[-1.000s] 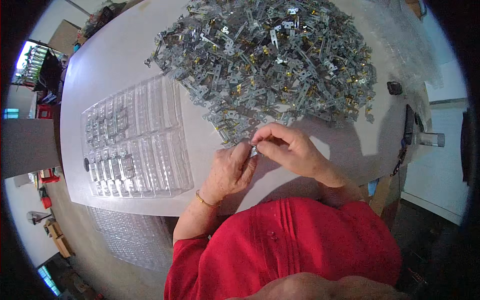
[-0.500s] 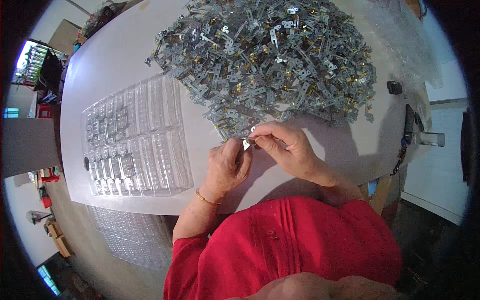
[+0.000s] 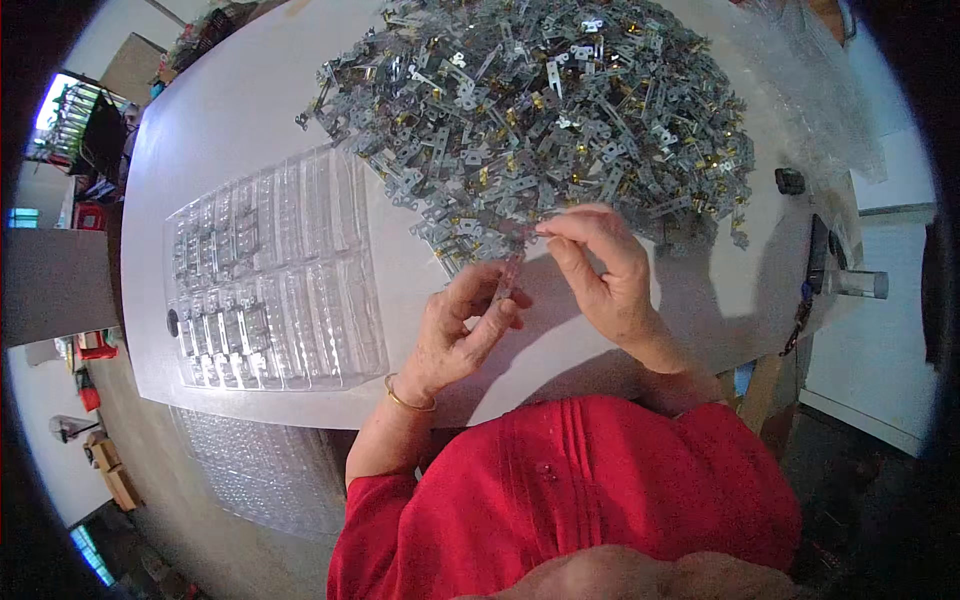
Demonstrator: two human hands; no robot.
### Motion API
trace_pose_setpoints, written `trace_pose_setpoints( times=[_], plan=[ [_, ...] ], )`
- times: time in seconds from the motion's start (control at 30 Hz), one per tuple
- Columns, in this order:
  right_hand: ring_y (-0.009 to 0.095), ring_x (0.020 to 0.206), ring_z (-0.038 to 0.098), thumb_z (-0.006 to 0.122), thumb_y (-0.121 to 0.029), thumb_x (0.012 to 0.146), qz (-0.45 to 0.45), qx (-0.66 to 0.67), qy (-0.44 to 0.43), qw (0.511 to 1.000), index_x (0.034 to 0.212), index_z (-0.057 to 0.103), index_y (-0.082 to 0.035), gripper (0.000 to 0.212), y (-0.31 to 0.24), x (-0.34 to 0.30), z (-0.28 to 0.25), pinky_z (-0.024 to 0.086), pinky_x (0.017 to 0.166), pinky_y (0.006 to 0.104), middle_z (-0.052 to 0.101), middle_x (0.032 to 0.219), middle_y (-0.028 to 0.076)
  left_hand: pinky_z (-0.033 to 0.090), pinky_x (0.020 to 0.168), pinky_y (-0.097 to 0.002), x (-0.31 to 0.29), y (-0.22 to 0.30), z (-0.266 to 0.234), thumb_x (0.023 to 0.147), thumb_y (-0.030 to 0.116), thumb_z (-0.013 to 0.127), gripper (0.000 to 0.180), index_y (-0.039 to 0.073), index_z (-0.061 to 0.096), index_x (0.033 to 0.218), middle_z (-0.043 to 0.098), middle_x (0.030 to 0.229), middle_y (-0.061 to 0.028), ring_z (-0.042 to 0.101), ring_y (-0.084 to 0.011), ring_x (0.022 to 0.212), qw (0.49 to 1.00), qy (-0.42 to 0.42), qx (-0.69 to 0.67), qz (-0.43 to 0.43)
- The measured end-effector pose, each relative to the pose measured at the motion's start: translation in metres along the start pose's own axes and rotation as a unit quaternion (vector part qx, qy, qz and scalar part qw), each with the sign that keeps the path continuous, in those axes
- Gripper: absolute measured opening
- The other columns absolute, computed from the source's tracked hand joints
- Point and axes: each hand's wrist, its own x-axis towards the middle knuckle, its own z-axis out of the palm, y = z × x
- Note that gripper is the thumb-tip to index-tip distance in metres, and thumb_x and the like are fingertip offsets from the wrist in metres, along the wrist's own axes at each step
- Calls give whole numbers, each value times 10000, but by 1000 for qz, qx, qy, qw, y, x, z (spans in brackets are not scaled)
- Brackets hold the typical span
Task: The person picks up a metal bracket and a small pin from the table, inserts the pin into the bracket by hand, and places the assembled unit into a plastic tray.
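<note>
1. A small, blurred grey metal piece [image 3: 511, 275] is grasped in the left hand's [image 3: 455, 325] bent fingers, toward the smooth white surface's [image 3: 230, 120] front edge.
2. The right hand [image 3: 606, 280] is held beside a large silver-and-yellowish metal-part heap [image 3: 560, 130]; whether anything is gripped by its fingers cannot be told.
3. A clear, ribbed plastic tray [image 3: 318, 300], partly filled, is laid near the left front corner.

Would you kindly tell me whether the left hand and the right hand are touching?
Apart: the head view shows a gap, with pale tabletop visible between the left hand and the right hand.
</note>
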Motion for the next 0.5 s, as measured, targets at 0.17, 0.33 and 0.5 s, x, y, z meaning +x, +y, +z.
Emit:
trace_pose_setpoints(
  times=[0.17,0.33,0.5],
  plan=[
    [249,692,640,665,-27,874,64,17,-75,995,1044,655,-45,171,-19,-4,-2,488,606,344,658,827,102,503,603,-244,3,-8,3,953,130,623,358,2,514,1269,684,992,-93,643,-130,772,993,112,35,28],
    [311,705,646,641,-61,887,34,1,-100,994,1051,636,-39,165,-18,-8,5,494,609,403,666,843,129,511,631,-241,4,-6,4,906,86,670,341,0,549,1213,678,911,-56,623,-91,733,961,173,207,54],
    [318,716,647,637,-54,879,19,-20,-106,994,1038,622,-26,162,-18,-9,7,499,620,418,665,843,133,461,558,-236,7,-7,9,867,93,700,322,14,563,1148,606,734,-36,553,-83,610,927,205,296,102]
  ],
)
